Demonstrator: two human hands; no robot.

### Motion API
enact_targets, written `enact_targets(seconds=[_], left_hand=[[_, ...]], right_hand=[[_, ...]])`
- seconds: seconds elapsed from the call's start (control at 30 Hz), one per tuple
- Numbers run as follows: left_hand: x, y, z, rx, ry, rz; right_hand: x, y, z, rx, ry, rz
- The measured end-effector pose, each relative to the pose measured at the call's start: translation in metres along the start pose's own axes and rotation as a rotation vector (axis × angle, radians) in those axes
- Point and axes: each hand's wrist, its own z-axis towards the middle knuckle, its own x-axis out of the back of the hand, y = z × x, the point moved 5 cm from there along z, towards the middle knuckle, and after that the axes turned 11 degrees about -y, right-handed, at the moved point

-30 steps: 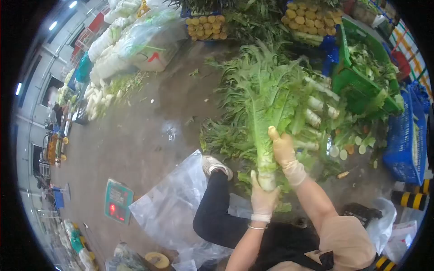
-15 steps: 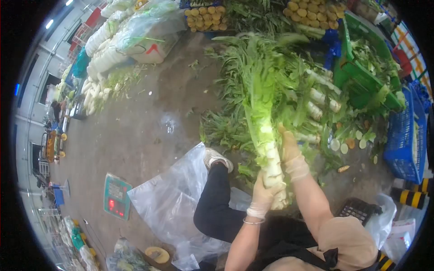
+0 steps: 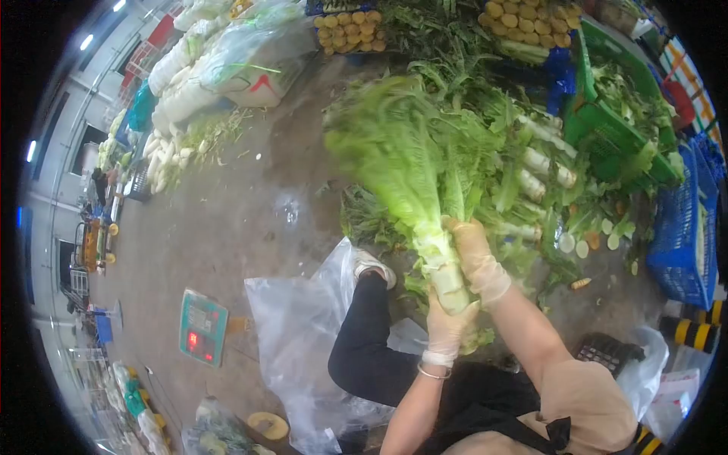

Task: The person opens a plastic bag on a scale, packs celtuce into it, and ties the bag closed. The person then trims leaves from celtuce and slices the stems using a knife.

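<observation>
I'm having the white-gloved left hand (image 3: 448, 331) clasp a thick, pale-green leafy stem (image 3: 446, 279) low, while the white-gloved right hand (image 3: 478, 256) is touching higher, grip unclear

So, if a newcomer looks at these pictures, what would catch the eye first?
Probably the big leafy green stalk in the middle, its pale lower end in the left hand, the right hand at the base of its leaves. Next, at lower left, the teal device with a glowing red display; then the green crate and the blue crate toward the right edge.
</observation>
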Motion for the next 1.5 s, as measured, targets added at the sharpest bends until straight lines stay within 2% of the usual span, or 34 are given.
enact_targets(seconds=[0.03, 0.1, 0.17, 0.2, 0.23, 0.3, 0.37, 0.43, 0.5, 0.57, 0.6, 0.63, 0.67, 0.7, 0.73, 0.77, 0.8, 0.83, 0.87, 0.9, 0.93, 0.97, 1.0, 1.03, 1.07, 1.1, 1.13, 1.2, 1.23, 1.3, 1.33, 1.4, 1.47, 1.5], left_hand=[[0.000, -0.001, -0.002, -0.058, -0.069, -0.151], [0.008, 0.010, -0.009, 0.018, -0.135, -0.186], [0.003, 0.011, -0.013, 0.164, -0.408, -0.575], [0.005, 0.012, -0.013, 0.123, -0.465, -0.577], [0.005, 0.014, -0.014, 0.130, -0.468, -0.580], [-0.001, 0.024, -0.018, 0.176, -0.589, -0.715], [0.003, 0.020, -0.017, 0.176, -0.571, -0.732], [0.005, 0.012, -0.017, 0.186, -0.543, -0.750], [0.006, 0.006, -0.013, 0.138, -0.472, -0.700], [0.005, 0.002, -0.011, 0.115, -0.476, -0.722], [0.006, -0.005, -0.009, 0.140, -0.408, -0.716], [0.005, 0.003, -0.003, 0.129, -0.370, -0.784], [0.004, 0.011, 0.003, 0.115, -0.332, -0.852], [0.003, 0.034, 0.009, 0.073, -0.325, -0.991], [0.014, 0.040, 0.013, 0.114, -0.298, -0.974], [0.024, 0.046, 0.017, 0.156, -0.286, -1.077], [0.037, 0.046, 0.018, 0.192, -0.290, -1.057], [0.046, 0.045, 0.018, 0.228, -0.293, -1.038], [0.046, 0.051, 0.015, 0.194, -0.318, -0.965], [0.041, 0.050, 0.016, 0.125, -0.269, -0.813], [0.036, 0.061, 0.021, 0.001, -0.236, -0.436], [0.029, 0.043, 0.031, 0.003, -0.205, -0.094], [0.022, 0.061, 0.026, -0.010, -0.139, 0.044], [0.021, 0.105, 0.007, -0.207, -0.018, 0.011], [0.024, 0.125, -0.001, -0.104, -0.176, 0.124], [0.030, 0.134, -0.008, 0.006, -0.345, 0.224], [0.051, 0.146, -0.028, -0.174, -0.161, 0.371], [0.109, 0.169, -0.090, -0.468, 0.169, 0.665], [0.149, 0.177, -0.133, -0.584, 0.327, 0.812], [0.215, 0.145, -0.216, -0.276, 0.706, 0.869], [0.236, 0.105, -0.252, 0.050, 0.750, 1.104], [0.227, 0.028, -0.299, 0.585, 0.454, 1.298], [0.198, -0.016, -0.324, 0.768, 0.056, 1.394], [0.204, -0.034, -0.330, 0.765, 0.058, 1.381]], right_hand=[[0.009, 0.009, 0.006, -0.005, 0.006, 0.005], [0.002, 0.035, 0.017, -0.338, -0.184, 0.589], [-0.016, 0.005, -0.005, -0.324, -0.180, 0.569], [-0.026, -0.005, -0.010, -0.342, -0.317, 0.662], [-0.033, -0.010, -0.014, -0.358, -0.450, 0.755], [-0.034, -0.011, -0.013, -0.385, -0.469, 0.724], [-0.043, -0.013, -0.016, -0.422, -0.496, 0.686], [-0.039, -0.021, -0.018, -0.218, -0.286, 0.312], [-0.038, -0.019, -0.013, -0.204, -0.199, 0.377], [-0.012, -0.018, 0.002, 0.081, 0.038, -0.085], [-0.010, -0.038, -0.014, 0.079, 0.192, -0.272], [0.000, -0.023, -0.018, 0.061, 0.195, -0.279], [0.013, -0.015, -0.022, 0.273, 0.171, -0.264], [0.026, -0.021, -0.030, 0.296, 0.131, -0.478], [0.038, -0.028, -0.038, 0.331, 0.103, -0.687], [0.052, -0.045, -0.049, 0.157, 0.055, -1.128], [0.064, -0.053, -0.052, -0.085, -0.048, -1.384], [0.081, -0.055, -0.051, -0.160, -0.050, -1.544], [0.098, -0.057, -0.049, -0.235, -0.061, -1.705], [0.100, -0.054, -0.037, -0.114, 0.008, -1.772], [0.068, -0.065, -0.038, -0.017, -0.109, -1.358], [0.029, -0.085, -0.046, 0.021, -0.241, -0.936], [-0.005, -0.093, -0.049, -0.009, -0.338, -0.764], [-0.035, -0.097, -0.049, -0.046, -0.423, -0.595], [-0.049, -0.098, -0.041, -0.065, -0.509, -0.598], [-0.045, -0.100, -0.023, -0.111, -0.538, -0.454], [-0.038, -0.101, -0.007, -0.162, -0.544, -0.317], [-0.060, -0.122, -0.025, 0.025, -0.445, -0.310], [-0.078, -0.136, -0.049, 0.271, -0.358, -0.424], [-0.064, -0.144, -0.045, 0.495, -0.208, -0.613], [-0.050, -0.146, -0.033, 0.548, -0.132, -0.679], [-0.019, -0.151, -0.009, 0.595, -0.017, -0.714], [-0.001, -0.162, 0.014, 0.602, 0.006, -0.608], [0.001, -0.165, 0.021, 0.595, -0.022, -0.511]])
